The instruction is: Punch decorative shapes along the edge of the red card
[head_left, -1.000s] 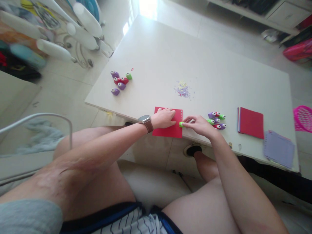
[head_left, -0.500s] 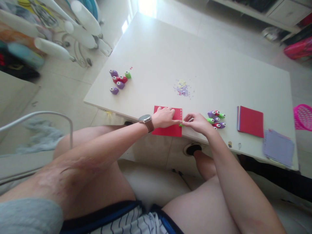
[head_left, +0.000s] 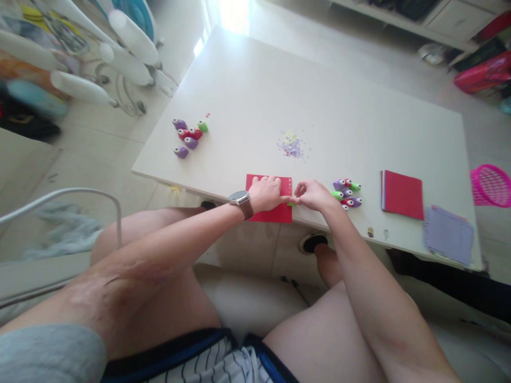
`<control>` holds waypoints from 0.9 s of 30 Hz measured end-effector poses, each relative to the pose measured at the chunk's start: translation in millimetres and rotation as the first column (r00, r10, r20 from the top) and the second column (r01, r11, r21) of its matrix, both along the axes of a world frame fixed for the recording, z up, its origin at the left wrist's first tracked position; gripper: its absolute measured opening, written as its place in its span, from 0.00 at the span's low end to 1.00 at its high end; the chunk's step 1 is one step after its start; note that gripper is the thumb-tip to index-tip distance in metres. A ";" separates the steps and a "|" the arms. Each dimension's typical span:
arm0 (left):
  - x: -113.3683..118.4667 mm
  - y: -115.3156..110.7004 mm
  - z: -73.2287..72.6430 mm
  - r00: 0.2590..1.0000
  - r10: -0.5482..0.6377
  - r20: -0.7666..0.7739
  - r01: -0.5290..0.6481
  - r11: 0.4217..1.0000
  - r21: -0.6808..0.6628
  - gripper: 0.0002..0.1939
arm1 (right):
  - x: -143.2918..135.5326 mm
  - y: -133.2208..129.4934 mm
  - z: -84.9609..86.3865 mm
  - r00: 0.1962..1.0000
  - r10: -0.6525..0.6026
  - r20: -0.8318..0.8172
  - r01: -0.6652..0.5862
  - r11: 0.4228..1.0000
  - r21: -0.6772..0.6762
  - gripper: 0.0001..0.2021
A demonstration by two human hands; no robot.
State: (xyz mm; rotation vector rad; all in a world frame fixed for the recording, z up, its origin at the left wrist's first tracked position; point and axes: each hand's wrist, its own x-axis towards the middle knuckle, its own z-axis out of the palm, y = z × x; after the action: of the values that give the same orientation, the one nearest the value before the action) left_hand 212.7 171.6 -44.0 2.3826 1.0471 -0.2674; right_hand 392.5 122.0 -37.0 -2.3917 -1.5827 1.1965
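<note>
A sheet of red paper (head_left: 273, 215) lies at the table's near edge, with a row of small punched marks along its right side. My left hand (head_left: 264, 192) rests flat on it, fingers spread, thumb reaching toward the right edge. There a small green craft punch (head_left: 291, 204) sits at the paper's edge, mostly hidden by fingers. My right hand (head_left: 313, 194) is closed on this punch, thumb and fingers bent around it. Just right of that hand stands a cluster of purple, red and green craft punches (head_left: 348, 192).
More craft punches (head_left: 188, 137) stand at the table's left. Yellow and purple paper bits (head_left: 292, 144) lie in a pile mid-table. On the right are a stack of red-topped paper (head_left: 402, 194) and purple punched sheets (head_left: 447, 235). A pink basket (head_left: 491, 185) stands beyond the table (head_left: 359, 117).
The view has shifted slightly, so the table's things appear a little further left. Both hands keep their places at the red paper and the green punch.
</note>
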 end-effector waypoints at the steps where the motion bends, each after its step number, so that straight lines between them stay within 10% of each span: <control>1: 0.6 -0.9 0.0 1.000 0.001 -0.013 -0.001 1.000 0.001 0.37 | -1.0 0.5 1.0 1.000 0.003 0.008 -0.003 1.000 -0.010 0.08; 18: -5.5 10.3 -1.9 0.993 -0.102 -0.051 0.100 0.994 -0.053 0.23 | 21.6 -13.5 15.0 0.999 -0.008 -0.046 0.011 0.998 0.054 0.11; 27: -9.3 5.9 -7.3 0.990 -0.140 -0.013 0.140 0.990 0.022 0.20 | 5.3 -25.4 5.3 0.967 0.201 0.157 -0.230 0.954 0.192 0.10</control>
State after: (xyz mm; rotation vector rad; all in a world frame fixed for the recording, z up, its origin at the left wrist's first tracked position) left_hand 203.3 177.5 -51.3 2.4818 0.8932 -0.3215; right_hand 397.8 96.5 -31.7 -2.2564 -1.9469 0.8551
